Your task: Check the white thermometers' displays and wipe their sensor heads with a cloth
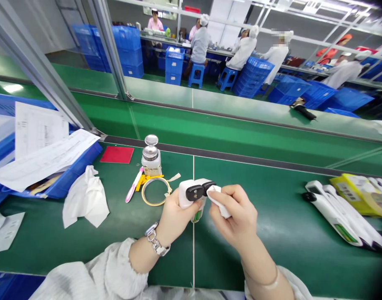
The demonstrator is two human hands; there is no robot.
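Observation:
My left hand (174,216), with a watch at the wrist, is closed around white plastic handheld devices (185,192). Two black oval ends show side by side, so there seem to be two of them. A green patch like a circuit board (197,216) is visible low on one, below my left thumb. Pinched in my right hand (237,212) is a folded white wipe (220,201). It touches or nearly touches the right-hand black end (207,186). My palms and fingers hide much of the devices.
Left of my hands are a tape roll (142,196), a pump bottle (152,163) with its lid up, a pink-white toothbrush (134,185), crumpled tissue (84,198) and a red card (117,154). More white devices (338,212) lie right, beside a yellow box (350,191). Co-workers sit beyond the bench.

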